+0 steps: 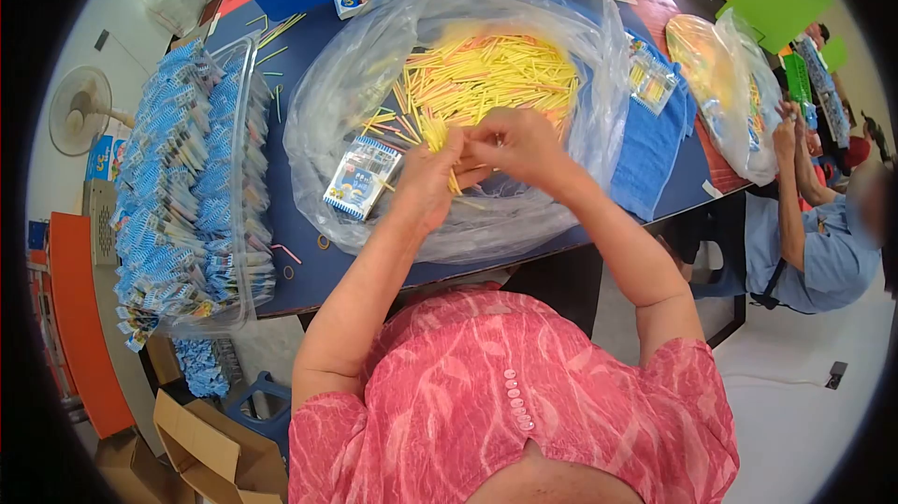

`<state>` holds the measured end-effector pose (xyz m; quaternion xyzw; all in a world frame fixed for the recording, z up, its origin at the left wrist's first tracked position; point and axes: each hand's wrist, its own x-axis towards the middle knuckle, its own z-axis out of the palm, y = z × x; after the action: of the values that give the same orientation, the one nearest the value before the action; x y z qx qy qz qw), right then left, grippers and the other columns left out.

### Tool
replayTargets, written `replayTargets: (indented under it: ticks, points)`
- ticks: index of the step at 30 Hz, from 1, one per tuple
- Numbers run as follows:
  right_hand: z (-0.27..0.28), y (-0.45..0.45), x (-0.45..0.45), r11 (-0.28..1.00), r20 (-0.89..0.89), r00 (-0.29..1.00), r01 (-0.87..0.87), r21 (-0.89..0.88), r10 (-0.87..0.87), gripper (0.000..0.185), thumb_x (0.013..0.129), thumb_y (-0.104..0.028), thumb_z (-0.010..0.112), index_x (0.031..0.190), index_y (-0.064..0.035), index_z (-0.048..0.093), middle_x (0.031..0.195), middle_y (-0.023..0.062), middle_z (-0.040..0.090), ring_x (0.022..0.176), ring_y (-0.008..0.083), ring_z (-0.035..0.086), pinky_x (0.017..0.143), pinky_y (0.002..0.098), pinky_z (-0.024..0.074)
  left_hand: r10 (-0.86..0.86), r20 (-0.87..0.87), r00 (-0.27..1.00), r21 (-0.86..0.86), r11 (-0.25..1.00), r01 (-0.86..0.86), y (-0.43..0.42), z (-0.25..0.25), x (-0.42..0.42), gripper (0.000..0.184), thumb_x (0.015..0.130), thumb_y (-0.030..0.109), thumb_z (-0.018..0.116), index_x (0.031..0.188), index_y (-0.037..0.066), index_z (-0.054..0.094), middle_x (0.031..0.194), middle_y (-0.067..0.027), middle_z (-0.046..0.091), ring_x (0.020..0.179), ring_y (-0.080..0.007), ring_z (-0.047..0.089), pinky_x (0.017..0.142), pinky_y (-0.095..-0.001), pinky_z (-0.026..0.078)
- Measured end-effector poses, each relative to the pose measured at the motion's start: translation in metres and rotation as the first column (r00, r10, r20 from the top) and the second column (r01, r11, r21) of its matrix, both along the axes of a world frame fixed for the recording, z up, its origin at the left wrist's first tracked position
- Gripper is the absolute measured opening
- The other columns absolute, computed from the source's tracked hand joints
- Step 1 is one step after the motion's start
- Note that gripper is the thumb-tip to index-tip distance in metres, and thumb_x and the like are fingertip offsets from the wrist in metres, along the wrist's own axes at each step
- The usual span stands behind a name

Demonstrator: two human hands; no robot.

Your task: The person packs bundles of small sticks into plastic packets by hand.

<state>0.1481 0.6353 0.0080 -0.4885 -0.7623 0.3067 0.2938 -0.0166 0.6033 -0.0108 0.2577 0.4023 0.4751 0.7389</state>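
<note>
A large clear plastic bag (323,97) lies open on the blue table, holding a heap of thin yellow and pink sticks (496,74). Over the near side of the heap, my left hand (432,181) is closed around a small bunch of yellow sticks (436,133). My right hand (520,145) is beside it, fingertips pinched together close to the bunch; what they hold, if anything, is hidden. A blue-and-white printed packet (363,179) rests on the bag just left of my left hand.
At the left stands a clear plastic bin (248,121) packed with blue packets (168,177). A blue cloth (655,149) with another packet (652,79) lies to the right. Further right, a person in a blue shirt (818,252) works beside another plastic bag (748,111).
</note>
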Motion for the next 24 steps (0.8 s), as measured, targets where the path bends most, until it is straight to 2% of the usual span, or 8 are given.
replayTargets:
  ticks: [3, 4, 7, 9, 11, 16, 20, 24]
  points:
    - [0.008, -0.002, -0.005, 0.978, 0.262, 0.946, -0.207, 0.035, 0.191, 0.034, 0.068, -0.022, 0.069, 0.098, -0.0053, 0.067, 0.099, 0.0148, 0.065, 0.092, 0.0263, 0.063, 0.076, 0.0375, 0.0501, -0.003, 0.114, 0.994, -0.026, 1.0, 0.006, 0.001, -0.001, 0.003, 0.036, 0.097, 0.031, 0.05, 0.113, -0.001, 0.055, 0.093, -0.0095, 0.065, 0.087, -0.019, 0.064, 0.07, -0.0322, 0.055]
    - [0.012, -0.001, -0.007, 0.976, 0.262, 0.945, -0.213, 0.036, 0.197, 0.034, 0.068, -0.022, 0.069, 0.098, -0.0053, 0.067, 0.099, 0.0148, 0.065, 0.092, 0.0263, 0.063, 0.076, 0.0375, 0.0501, -0.001, 0.167, 0.986, -0.041, 0.999, 0.008, 0.001, -0.003, 0.001, 0.038, 0.097, 0.032, 0.051, 0.114, -0.002, 0.055, 0.091, -0.0091, 0.065, 0.087, -0.0191, 0.064, 0.071, -0.0331, 0.055]
    - [0.021, 0.0, -0.003, 0.81, 0.026, 0.943, -0.298, 0.506, 0.331, 0.069, 0.063, -0.018, 0.078, 0.125, -0.0031, 0.053, 0.118, 0.0179, 0.057, 0.106, 0.03, 0.058, 0.088, 0.0377, 0.0473, -0.096, 0.305, 0.947, -0.035, 0.993, 0.112, 0.007, -0.031, -0.01, 0.033, 0.097, 0.027, 0.052, 0.114, -0.001, 0.055, 0.095, -0.0088, 0.064, 0.089, -0.0193, 0.063, 0.072, -0.0328, 0.055]
    - [0.016, -0.001, -0.007, 0.801, 0.078, 0.924, -0.365, 0.474, 0.375, 0.076, 0.062, -0.018, 0.079, 0.13, -0.0033, 0.047, 0.123, 0.0185, 0.053, 0.111, 0.0319, 0.055, 0.092, 0.0378, 0.0455, -0.155, 0.371, 0.916, -0.014, 0.985, 0.172, 0.009, -0.03, -0.007, 0.03, 0.097, 0.025, 0.052, 0.113, 0.0, 0.055, 0.097, -0.0087, 0.063, 0.091, -0.0193, 0.063, 0.073, -0.0327, 0.055]
    - [0.011, -0.001, -0.013, 0.766, 0.174, 0.858, -0.51, 0.391, 0.482, 0.091, 0.06, -0.017, 0.081, 0.138, -0.0036, 0.037, 0.133, 0.0198, 0.045, 0.119, 0.0356, 0.048, 0.099, 0.0381, 0.0418, -0.096, 0.273, 0.957, -0.034, 0.993, 0.109, 0.002, -0.009, 0.009, 0.026, 0.095, 0.018, 0.053, 0.113, -0.001, 0.055, 0.099, -0.0089, 0.062, 0.09, -0.0189, 0.062, 0.075, -0.0322, 0.053]
    - [0.016, 0.001, -0.013, 0.848, 0.148, 0.866, -0.498, 0.181, 0.477, 0.084, 0.058, -0.016, 0.081, 0.132, -0.0035, 0.044, 0.129, 0.0195, 0.048, 0.117, 0.0355, 0.05, 0.096, 0.0385, 0.0435, -0.114, 0.032, 0.993, 0.012, 0.993, 0.114, -0.01, -0.005, 0.003, 0.025, 0.09, 0.009, 0.053, 0.113, -0.001, 0.054, 0.103, -0.0102, 0.061, 0.09, -0.0183, 0.062, 0.075, -0.0305, 0.051]
    - [0.015, -0.004, -0.012, 0.829, 0.102, 0.846, -0.532, 0.17, 0.523, 0.077, 0.059, -0.016, 0.081, 0.127, -0.0038, 0.047, 0.125, 0.018, 0.051, 0.114, 0.0354, 0.052, 0.094, 0.0384, 0.0448, -0.05, 0.13, 0.99, -0.058, 0.997, 0.058, -0.011, -0.001, 0.01, 0.025, 0.09, 0.011, 0.055, 0.112, 0.0, 0.056, 0.099, -0.0088, 0.061, 0.09, -0.0157, 0.061, 0.071, -0.0272, 0.05]
    - [0.019, -0.011, -0.011, 0.814, 0.219, 0.843, -0.534, 0.23, 0.491, 0.07, 0.061, -0.016, 0.08, 0.123, -0.0046, 0.05, 0.117, 0.0157, 0.056, 0.108, 0.0349, 0.055, 0.091, 0.038, 0.0458, 0.022, 0.107, 0.994, -0.058, 0.998, -0.016, -0.012, 0.001, 0.015, 0.024, 0.088, 0.011, 0.055, 0.109, -0.001, 0.057, 0.094, -0.0074, 0.062, 0.084, -0.015, 0.062, 0.064, -0.0245, 0.049]
